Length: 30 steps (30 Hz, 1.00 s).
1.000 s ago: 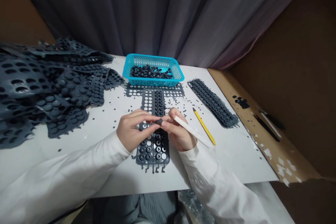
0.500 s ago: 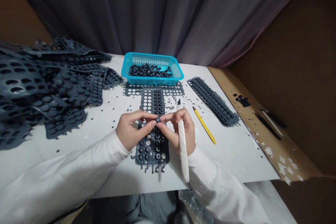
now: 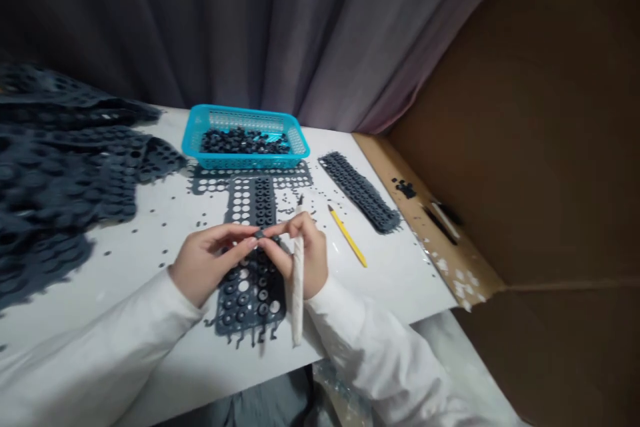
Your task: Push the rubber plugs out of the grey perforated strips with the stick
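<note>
My left hand (image 3: 203,263) pinches a small dark rubber ring-like piece (image 3: 259,234) between thumb and forefinger. Thumb and forefinger of my right hand (image 3: 307,253) meet at the same piece from the other side. Tucked in the right hand is a white-wrapped craft knife (image 3: 297,293), its dark tip pointing away from me. Below both hands lies a dark rubber sheet (image 3: 253,317) with rows of round pieces and some open holes; the hands cover its middle. Fine detail of the pinched piece is hidden by my fingertips.
A blue basket (image 3: 245,161) of small dark pieces stands at the back on a perforated sheet (image 3: 205,185). Heaped rubber sheets (image 3: 65,173) fill the left. To the right lie a yellow pen-like tool (image 3: 347,235) and another studded sheet (image 3: 357,190). Dark bits dot the white table (image 3: 145,267).
The view has swung to the right, so the table's things appear further left. Both hands keep their pinch on the small rubber piece, and the knife stays in my right hand.
</note>
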Available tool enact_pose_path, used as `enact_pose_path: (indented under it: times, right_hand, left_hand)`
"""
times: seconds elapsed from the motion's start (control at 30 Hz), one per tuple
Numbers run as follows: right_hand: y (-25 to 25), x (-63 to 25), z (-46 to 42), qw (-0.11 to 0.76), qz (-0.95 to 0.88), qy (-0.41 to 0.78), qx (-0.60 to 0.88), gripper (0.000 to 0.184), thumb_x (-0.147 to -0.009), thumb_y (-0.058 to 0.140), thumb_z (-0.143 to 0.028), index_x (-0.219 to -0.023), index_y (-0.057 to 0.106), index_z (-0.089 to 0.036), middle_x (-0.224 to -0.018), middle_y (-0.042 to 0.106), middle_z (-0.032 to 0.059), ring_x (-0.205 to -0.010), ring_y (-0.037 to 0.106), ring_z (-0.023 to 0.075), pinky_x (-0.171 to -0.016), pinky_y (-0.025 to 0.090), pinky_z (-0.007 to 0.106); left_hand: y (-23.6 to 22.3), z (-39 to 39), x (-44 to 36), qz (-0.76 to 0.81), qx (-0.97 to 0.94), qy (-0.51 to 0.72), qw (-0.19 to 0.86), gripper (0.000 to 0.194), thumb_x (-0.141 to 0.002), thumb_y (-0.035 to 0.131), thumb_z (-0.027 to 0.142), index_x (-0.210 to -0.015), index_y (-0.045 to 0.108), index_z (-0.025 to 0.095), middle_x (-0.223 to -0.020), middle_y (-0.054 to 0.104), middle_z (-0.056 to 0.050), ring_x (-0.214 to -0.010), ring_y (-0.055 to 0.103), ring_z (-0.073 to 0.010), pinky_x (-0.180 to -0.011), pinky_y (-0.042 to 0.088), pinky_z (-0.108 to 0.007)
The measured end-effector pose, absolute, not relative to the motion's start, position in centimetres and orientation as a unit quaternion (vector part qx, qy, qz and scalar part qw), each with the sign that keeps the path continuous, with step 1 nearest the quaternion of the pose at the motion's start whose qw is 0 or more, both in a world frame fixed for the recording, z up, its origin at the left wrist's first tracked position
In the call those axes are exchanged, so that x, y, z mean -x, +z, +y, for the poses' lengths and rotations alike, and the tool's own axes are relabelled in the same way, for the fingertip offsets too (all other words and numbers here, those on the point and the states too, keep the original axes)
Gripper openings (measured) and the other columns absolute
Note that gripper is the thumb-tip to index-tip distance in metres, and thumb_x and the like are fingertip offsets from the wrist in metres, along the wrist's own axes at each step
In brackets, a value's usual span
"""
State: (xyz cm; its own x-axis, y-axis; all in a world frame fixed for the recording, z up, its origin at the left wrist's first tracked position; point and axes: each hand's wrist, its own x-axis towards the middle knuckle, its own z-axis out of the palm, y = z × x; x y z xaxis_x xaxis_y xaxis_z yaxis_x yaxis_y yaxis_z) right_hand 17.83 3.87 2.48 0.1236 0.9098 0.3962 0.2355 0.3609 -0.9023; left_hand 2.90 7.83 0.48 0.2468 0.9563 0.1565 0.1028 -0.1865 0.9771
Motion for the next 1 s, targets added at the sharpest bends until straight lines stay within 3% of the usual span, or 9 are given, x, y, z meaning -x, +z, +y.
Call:
enact_pose_path:
  times: [0.13,0.23,0.37,0.53,0.73,1.0]
  right_hand:
    - [3.8,-23.4,5.7,0.583,-0.586,0.216,0.52,0.032,-0.075,0.064,-0.024,-0.071,0.033,-0.023,-0.077,0.071,0.0043,-0.071,0.067,0.0174,-0.07,0.051,0.032]
    - [5.1,-33.4,7.4,0.607,-0.516,0.078,0.6,0.039,-0.066,0.068,-0.028,-0.072,0.03,-0.024,-0.068,0.068,-0.0001,-0.067,0.066,0.0168,-0.067,0.05,0.03]
    - [5.3,-47.3,8.5,0.472,-0.396,-0.097,0.782,0.038,-0.057,0.065,-0.022,-0.07,0.03,-0.023,-0.062,0.063,-0.0031,-0.062,0.063,0.0142,-0.064,0.047,0.025]
    - [2.3,-53.9,8.7,0.394,-0.407,-0.086,0.82,0.037,-0.051,0.063,-0.017,-0.067,0.031,-0.024,-0.054,0.058,-0.0034,-0.053,0.057,0.0146,-0.056,0.044,0.025]
    - [0.1,-54.0,9.8,0.308,-0.477,-0.07,0.82,0.031,-0.054,0.062,-0.016,-0.07,0.036,-0.023,-0.066,0.064,0.0006,-0.06,0.059,0.0156,-0.059,0.043,0.024]
    - [-0.1,-53.0,10.1,0.219,-0.518,-0.088,0.822,0.025,-0.058,0.064,-0.018,-0.066,0.04,-0.022,-0.065,0.064,0.0028,-0.062,0.061,0.0175,-0.058,0.041,0.024]
  left_hand:
    - [0.0,8.1,-2.7,0.443,-0.61,0.406,0.516,0.034,-0.064,0.072,0.042,-0.09,0.068,0.02,-0.085,0.072,-0.007,-0.077,0.067,-0.0201,-0.066,0.057,-0.026]
    - [0.0,8.2,-2.5,0.479,-0.591,0.366,0.535,0.038,-0.064,0.07,0.049,-0.091,0.065,0.022,-0.089,0.071,-0.005,-0.085,0.066,-0.0219,-0.076,0.056,-0.03]
    - [-0.1,8.2,-2.5,0.482,-0.596,0.345,0.542,0.04,-0.063,0.069,0.052,-0.089,0.064,0.022,-0.092,0.069,-0.006,-0.088,0.064,-0.0247,-0.081,0.054,-0.035]
    - [-0.7,8.4,-2.5,0.468,-0.634,0.331,0.519,0.038,-0.064,0.067,0.052,-0.087,0.064,0.022,-0.09,0.068,-0.006,-0.088,0.063,-0.0237,-0.075,0.054,-0.031]
    - [-0.7,8.5,-2.4,0.467,-0.655,0.317,0.502,0.036,-0.067,0.065,0.052,-0.086,0.064,0.022,-0.087,0.068,-0.004,-0.084,0.063,-0.0213,-0.07,0.052,-0.027]
    - [-0.7,8.4,-2.4,0.448,-0.67,0.328,0.493,0.031,-0.07,0.064,0.047,-0.083,0.063,0.02,-0.083,0.066,-0.004,-0.079,0.061,-0.0188,-0.068,0.05,-0.027]
